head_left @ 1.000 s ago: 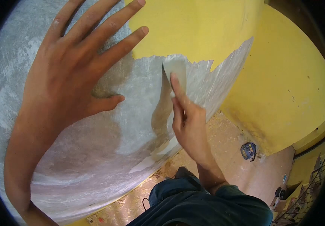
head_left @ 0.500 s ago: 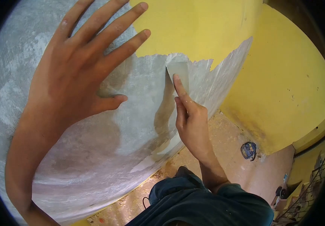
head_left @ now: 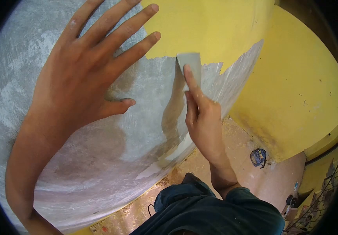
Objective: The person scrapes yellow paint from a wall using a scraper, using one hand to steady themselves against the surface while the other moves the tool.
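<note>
My left hand point(head_left: 81, 74) is spread flat against the wall's bare grey surface point(head_left: 149, 90), its fingertips reaching toward the yellow paint point(head_left: 200, 27). In my right hand point(head_left: 204, 121) is a scraper point(head_left: 190, 60) with a flat, pale blade; the index finger lies stretched along the blade. The blade's front edge meets the ragged border where yellow paint gives way to grey. The scraper's handle is hidden inside the right hand.
A second yellow wall point(head_left: 294, 78) stands to the right, stained near its base. On the dusty floor point(head_left: 251, 164) lies a dark blue bundle point(head_left: 258, 157). Metal grating point(head_left: 329, 192) and assorted objects line the lower right.
My right hand has pushed the scraper slightly up and right, its blade now over the paint border. A curled flake at the blade's edge is gone. My left hand has shifted slightly right.
</note>
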`<state>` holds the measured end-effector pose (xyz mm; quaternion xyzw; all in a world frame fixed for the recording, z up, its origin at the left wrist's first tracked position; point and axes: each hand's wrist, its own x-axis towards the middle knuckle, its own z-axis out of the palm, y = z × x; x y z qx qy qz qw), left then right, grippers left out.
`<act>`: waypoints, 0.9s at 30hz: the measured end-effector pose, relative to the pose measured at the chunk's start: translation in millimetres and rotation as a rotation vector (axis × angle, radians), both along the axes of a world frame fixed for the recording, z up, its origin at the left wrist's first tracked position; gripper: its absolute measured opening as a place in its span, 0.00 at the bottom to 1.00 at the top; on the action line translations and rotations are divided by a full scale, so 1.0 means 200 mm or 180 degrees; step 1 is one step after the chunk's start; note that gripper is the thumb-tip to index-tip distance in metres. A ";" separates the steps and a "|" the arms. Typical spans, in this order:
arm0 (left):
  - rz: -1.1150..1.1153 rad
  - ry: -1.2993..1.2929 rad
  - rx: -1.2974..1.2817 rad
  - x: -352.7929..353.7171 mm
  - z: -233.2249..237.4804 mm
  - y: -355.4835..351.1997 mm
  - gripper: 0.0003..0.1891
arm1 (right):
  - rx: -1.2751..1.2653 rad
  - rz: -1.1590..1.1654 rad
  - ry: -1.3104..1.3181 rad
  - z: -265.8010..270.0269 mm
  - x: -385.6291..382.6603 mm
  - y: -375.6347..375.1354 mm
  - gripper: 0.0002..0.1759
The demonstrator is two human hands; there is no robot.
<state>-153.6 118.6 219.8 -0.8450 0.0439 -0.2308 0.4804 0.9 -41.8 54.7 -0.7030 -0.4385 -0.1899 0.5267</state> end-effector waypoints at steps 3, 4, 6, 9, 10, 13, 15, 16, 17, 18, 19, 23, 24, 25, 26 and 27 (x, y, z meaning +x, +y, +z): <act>0.0188 -0.0115 -0.0380 -0.01 0.00 -0.04 0.71 | 0.0022 0.0059 -0.0023 0.00 0.01 0.01 0.34; 0.0170 -0.0078 -0.0394 -0.01 0.00 -0.03 0.71 | 0.0058 0.0014 0.0001 0.00 0.01 0.01 0.34; -0.0038 -0.0018 0.0054 0.03 -0.02 0.07 0.58 | -0.0031 -0.0053 0.0068 0.08 0.01 0.00 0.34; -0.0254 0.0094 0.0434 0.03 0.00 0.11 0.50 | -0.0129 -0.0013 0.0069 0.02 0.00 -0.03 0.34; -0.0236 0.0166 0.0377 0.01 0.01 0.10 0.50 | -0.0129 0.0112 0.0018 0.00 0.01 -0.03 0.34; 0.0141 -0.0107 -0.0406 -0.01 -0.01 -0.03 0.71 | -0.0004 0.0067 0.0004 0.06 0.02 -0.01 0.34; 0.0160 -0.0081 -0.0409 -0.01 -0.01 -0.04 0.71 | -0.0090 0.0038 0.0004 0.05 0.01 -0.03 0.34; 0.0186 -0.0091 -0.0420 -0.01 -0.01 -0.04 0.71 | -0.0183 0.0018 -0.0030 0.06 0.01 -0.03 0.34; 0.0175 -0.0090 -0.0448 -0.01 -0.01 -0.05 0.71 | -0.0212 0.0007 -0.0031 0.04 0.00 -0.04 0.34; 0.0164 -0.0070 -0.0466 -0.01 -0.01 -0.04 0.71 | -0.0226 0.0067 0.0052 0.02 -0.01 -0.04 0.34; 0.0165 -0.0071 -0.0458 -0.01 0.00 -0.04 0.70 | -0.0215 0.0141 0.0117 0.01 -0.01 -0.04 0.34; 0.0175 -0.0079 -0.0425 0.00 -0.01 -0.01 0.70 | -0.0233 0.0086 0.0125 0.08 0.00 -0.03 0.35; 0.0029 0.0044 -0.0020 0.00 0.00 0.05 0.56 | -0.0128 0.0140 0.0069 0.05 0.01 -0.02 0.34; -0.0119 0.0162 0.0365 0.01 0.00 0.08 0.50 | -0.0042 0.0192 0.0011 0.02 0.01 -0.02 0.34; -0.0128 0.0166 0.0339 0.01 -0.01 0.04 0.50 | -0.0068 0.0184 0.0016 0.01 0.01 -0.04 0.34; 0.0034 0.0053 -0.0064 0.00 -0.01 -0.01 0.56 | -0.0149 0.0201 0.0048 0.00 0.00 -0.05 0.34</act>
